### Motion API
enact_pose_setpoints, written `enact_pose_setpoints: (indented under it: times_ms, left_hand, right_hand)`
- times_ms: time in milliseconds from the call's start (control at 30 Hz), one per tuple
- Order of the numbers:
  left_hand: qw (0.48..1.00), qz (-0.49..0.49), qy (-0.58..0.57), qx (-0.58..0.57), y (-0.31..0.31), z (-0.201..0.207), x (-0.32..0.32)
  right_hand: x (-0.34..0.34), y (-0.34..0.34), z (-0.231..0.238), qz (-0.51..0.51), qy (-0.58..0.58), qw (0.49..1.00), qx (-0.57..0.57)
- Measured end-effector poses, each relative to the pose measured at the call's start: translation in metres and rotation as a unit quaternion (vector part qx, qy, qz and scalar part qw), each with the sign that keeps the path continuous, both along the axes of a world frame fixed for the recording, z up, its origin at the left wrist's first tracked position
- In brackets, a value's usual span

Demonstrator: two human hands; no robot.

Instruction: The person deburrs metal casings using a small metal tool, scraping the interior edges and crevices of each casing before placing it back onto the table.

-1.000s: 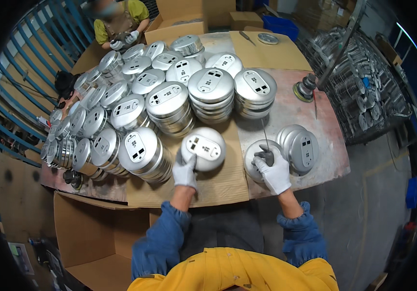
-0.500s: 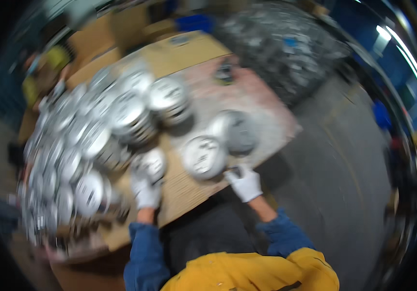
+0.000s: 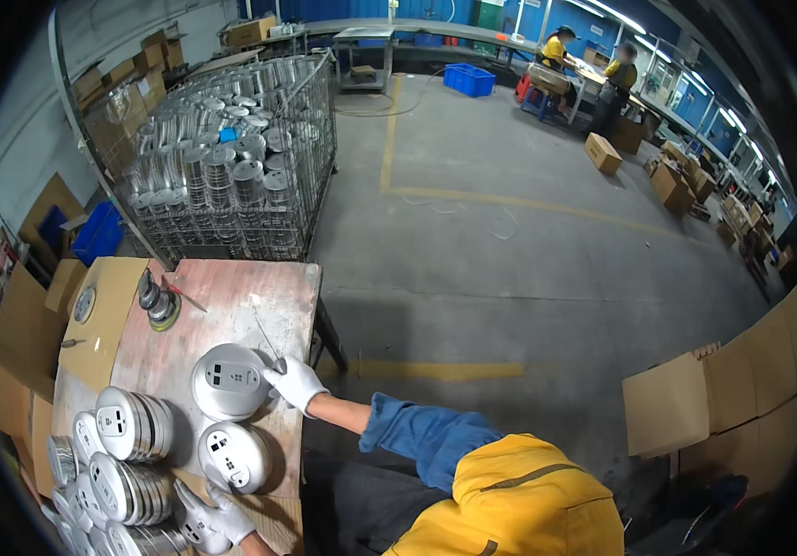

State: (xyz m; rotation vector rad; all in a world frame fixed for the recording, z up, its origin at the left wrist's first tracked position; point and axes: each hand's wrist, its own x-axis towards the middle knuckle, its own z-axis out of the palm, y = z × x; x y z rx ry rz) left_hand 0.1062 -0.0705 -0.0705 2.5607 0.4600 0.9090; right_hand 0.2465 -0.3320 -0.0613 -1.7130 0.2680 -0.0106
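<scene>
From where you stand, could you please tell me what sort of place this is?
Probably a factory workshop: stacked silvery discs on a table, a packed wire cage, and people at a bench.

White gloves [image 3: 298, 387] cover my right hand [image 3: 294, 382] and left hand [image 3: 220, 519]; beyond the right, past bare forearm [image 3: 338, 413], I wear a wrinkled blue sleeve [image 3: 431, 437], then a yellow top [image 3: 533, 505] with dark strips [image 3: 535, 475].

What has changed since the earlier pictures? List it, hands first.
The right hand has moved off the nearer silver disc to the right-hand edge of the small disc stack beside it, its thin rod still in its grip. The view has swung right, showing more floor. The left hand stays at another disc; the sander stays on the table.
</scene>
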Motion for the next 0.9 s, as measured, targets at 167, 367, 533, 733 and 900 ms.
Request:
enact_pose_setpoints:
  times_ms: [167, 367, 533, 733, 900]
  left_hand:
    - [0.990, -0.024, 0.077, -0.118, -0.009, 0.001, 0.023]
    - [0.959, -0.021, 0.109, -0.261, -0.022, -0.007, 0.041]
    - [0.934, -0.007, 0.085, -0.348, 0.001, -0.024, 0.046]
    - [0.928, -0.011, 0.084, -0.364, 0.005, -0.033, 0.044]
    - [0.925, -0.001, 0.068, -0.375, 0.003, -0.035, 0.033]
  right_hand:
    - [0.028, 0.024, 0.018, 0.083, 0.066, 0.991, 0.085]
    - [0.051, 0.034, -0.002, 0.057, 0.031, 0.998, -0.023]
    - [0.047, 0.040, 0.007, 0.080, 0.060, 0.983, 0.157]
    - [0.039, 0.038, -0.004, 0.075, -0.096, 0.988, -0.097]
    - [0.004, 0.035, -0.029, -0.009, -0.115, 0.986, -0.119]
